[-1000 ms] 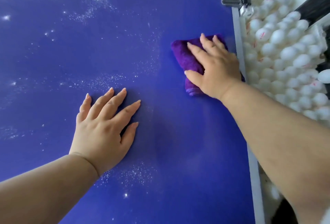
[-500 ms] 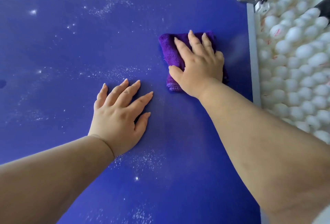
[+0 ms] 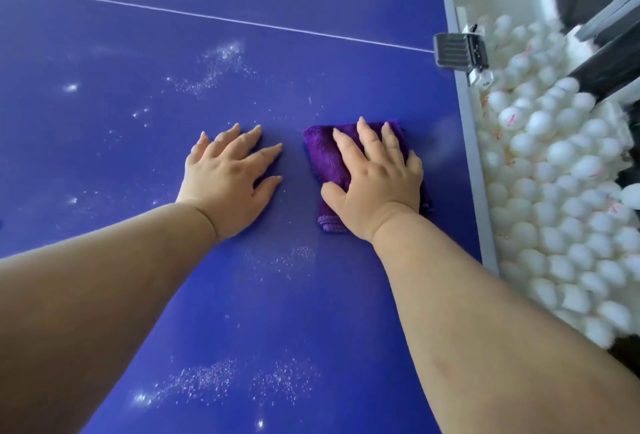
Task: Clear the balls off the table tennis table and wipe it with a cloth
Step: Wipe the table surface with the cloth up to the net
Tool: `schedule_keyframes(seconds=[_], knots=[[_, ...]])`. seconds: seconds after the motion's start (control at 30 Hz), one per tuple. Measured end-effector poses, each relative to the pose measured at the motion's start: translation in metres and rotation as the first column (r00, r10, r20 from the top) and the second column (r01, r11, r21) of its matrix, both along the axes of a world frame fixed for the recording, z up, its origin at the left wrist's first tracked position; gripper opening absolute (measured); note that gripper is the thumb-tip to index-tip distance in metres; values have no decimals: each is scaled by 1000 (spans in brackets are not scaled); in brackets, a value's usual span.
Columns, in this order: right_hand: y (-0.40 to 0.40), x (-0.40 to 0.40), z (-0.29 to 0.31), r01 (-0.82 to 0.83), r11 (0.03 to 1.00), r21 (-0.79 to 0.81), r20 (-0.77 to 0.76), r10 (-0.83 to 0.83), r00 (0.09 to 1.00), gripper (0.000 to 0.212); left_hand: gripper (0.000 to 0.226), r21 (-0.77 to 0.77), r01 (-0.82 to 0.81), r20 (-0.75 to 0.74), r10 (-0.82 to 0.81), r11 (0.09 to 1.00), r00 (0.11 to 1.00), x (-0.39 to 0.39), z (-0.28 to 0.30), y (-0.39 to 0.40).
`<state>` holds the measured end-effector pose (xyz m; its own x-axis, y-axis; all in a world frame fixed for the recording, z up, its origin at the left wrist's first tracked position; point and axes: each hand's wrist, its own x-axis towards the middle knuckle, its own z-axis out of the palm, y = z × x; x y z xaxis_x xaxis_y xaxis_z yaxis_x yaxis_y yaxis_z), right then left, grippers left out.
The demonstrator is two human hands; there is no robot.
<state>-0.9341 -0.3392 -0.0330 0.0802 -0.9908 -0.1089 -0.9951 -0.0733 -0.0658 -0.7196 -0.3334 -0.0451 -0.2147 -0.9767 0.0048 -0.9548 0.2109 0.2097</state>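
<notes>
A folded purple cloth (image 3: 323,156) lies on the blue table tennis table (image 3: 311,63), near its right edge. My right hand (image 3: 375,177) presses flat on the cloth, fingers spread and pointing away from me, covering most of it. My left hand (image 3: 230,177) lies flat and bare on the table just left of the cloth, holding nothing. White dust specks (image 3: 218,66) dot the surface ahead of my hands and also nearer me. No balls lie on the table top in view.
Beyond the grey right edge (image 3: 474,170), a heap of white balls (image 3: 561,191) fills a container below table height. A dark net clamp (image 3: 457,52) grips that edge where the white line (image 3: 207,18) crosses the table.
My right hand has slid the cloth leftward, away from the right edge and closer to my left hand. My left hand stays flat on the table.
</notes>
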Motion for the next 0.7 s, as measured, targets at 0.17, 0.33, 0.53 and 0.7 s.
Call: schedule_keyframes(seconds=[0.17, 0.33, 0.53, 0.7], knots=[[-36, -22, 0, 155, 988, 5, 0, -155, 988, 73, 54, -10, 57, 36, -57, 998, 998, 3, 1, -9], [-111, -39, -1, 331, 943, 29, -15, -331, 944, 72, 53, -52, 63, 34, -61, 997, 998, 4, -3, -10], [-156, 16, 6, 297, 953, 64, 23, -299, 954, 74, 52, -55, 71, 55, -68, 996, 996, 5, -3, -11], [-75, 24, 5, -16, 998, 55, 36, 14, 999, 74, 54, -41, 77, 59, -75, 996, 995, 4, 0, -9]])
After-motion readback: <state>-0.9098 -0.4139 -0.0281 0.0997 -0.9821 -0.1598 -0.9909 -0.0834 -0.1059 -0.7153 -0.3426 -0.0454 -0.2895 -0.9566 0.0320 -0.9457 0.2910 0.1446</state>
